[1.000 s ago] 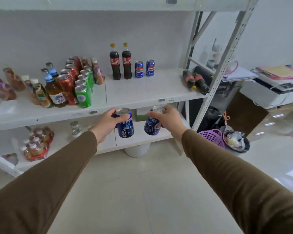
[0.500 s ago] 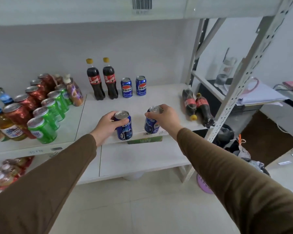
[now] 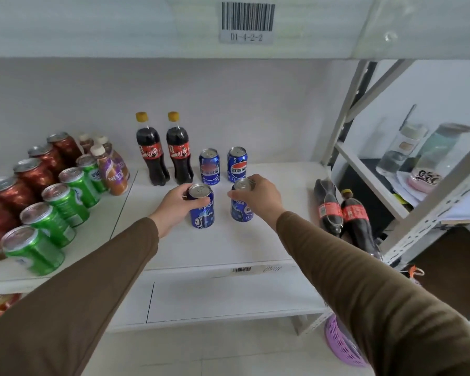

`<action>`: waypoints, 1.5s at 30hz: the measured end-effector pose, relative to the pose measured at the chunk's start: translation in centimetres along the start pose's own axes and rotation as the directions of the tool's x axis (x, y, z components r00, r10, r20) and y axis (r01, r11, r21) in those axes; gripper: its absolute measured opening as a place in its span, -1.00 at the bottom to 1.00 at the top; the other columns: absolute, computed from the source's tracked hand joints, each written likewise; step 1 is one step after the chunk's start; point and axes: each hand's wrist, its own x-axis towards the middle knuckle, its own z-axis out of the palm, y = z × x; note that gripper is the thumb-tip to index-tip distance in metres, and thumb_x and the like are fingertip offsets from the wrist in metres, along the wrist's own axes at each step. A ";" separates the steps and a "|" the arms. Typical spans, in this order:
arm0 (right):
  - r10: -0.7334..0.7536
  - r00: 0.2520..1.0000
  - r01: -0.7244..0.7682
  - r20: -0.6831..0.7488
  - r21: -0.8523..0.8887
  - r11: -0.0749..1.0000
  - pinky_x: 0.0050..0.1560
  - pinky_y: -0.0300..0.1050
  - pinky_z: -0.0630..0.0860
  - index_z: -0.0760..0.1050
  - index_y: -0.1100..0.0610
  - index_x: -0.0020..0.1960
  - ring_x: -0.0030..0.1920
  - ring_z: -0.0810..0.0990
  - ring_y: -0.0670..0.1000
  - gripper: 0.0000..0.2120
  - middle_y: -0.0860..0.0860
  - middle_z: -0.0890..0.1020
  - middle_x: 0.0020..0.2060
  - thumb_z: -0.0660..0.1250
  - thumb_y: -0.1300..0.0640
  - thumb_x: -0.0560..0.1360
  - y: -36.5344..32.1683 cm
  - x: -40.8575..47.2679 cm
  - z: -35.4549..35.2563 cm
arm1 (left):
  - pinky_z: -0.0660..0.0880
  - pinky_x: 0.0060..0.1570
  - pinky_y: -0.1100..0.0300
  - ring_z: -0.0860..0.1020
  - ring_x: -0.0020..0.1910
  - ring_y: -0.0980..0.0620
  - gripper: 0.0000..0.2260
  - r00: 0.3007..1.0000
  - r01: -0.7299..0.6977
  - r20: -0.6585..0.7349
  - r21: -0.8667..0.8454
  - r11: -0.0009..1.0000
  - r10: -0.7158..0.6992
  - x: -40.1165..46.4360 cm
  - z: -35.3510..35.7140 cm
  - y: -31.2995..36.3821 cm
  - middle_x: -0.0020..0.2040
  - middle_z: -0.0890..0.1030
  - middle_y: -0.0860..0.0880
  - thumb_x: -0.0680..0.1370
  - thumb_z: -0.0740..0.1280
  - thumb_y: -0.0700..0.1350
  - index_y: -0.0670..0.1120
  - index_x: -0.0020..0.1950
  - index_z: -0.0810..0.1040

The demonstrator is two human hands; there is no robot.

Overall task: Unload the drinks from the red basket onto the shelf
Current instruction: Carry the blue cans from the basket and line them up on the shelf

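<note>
My left hand point(image 3: 174, 203) grips a blue Pepsi can point(image 3: 202, 210) by its side. My right hand point(image 3: 258, 198) grips a second blue Pepsi can point(image 3: 240, 210) from above, near its top. Both cans stand upright on or just over the white shelf point(image 3: 228, 245), directly in front of two more blue Pepsi cans point(image 3: 209, 169) point(image 3: 237, 164). Two upright cola bottles point(image 3: 151, 150) with yellow caps stand behind to the left. The red basket is not in view.
Rows of green cans point(image 3: 65, 199) and red cans point(image 3: 30, 177) fill the shelf's left part, with coffee bottles point(image 3: 110, 172) behind. Two cola bottles point(image 3: 339, 215) lie at the shelf's right edge by the metal upright point(image 3: 339, 115). A purple basket point(image 3: 339, 346) sits on the floor.
Both hands have carried their Pepsi cans up from below the shelf edge and forward onto the shelf, stopping just in front of the two standing Pepsi cans.
</note>
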 end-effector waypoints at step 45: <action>-0.059 0.977 0.035 0.203 0.119 0.992 0.09 -0.14 0.50 0.28 0.04 0.36 0.22 0.56 0.05 -0.25 0.03 0.55 0.30 0.63 0.04 0.33 6.0 9.9 3.6 | 0.40 0.39 0.00 0.41 0.43 -0.03 -0.13 0.969 0.103 -0.222 -0.015 0.995 -0.104 6.9 4.6 -2.0 0.49 0.36 -0.01 0.40 0.60 -0.22 0.01 0.56 0.18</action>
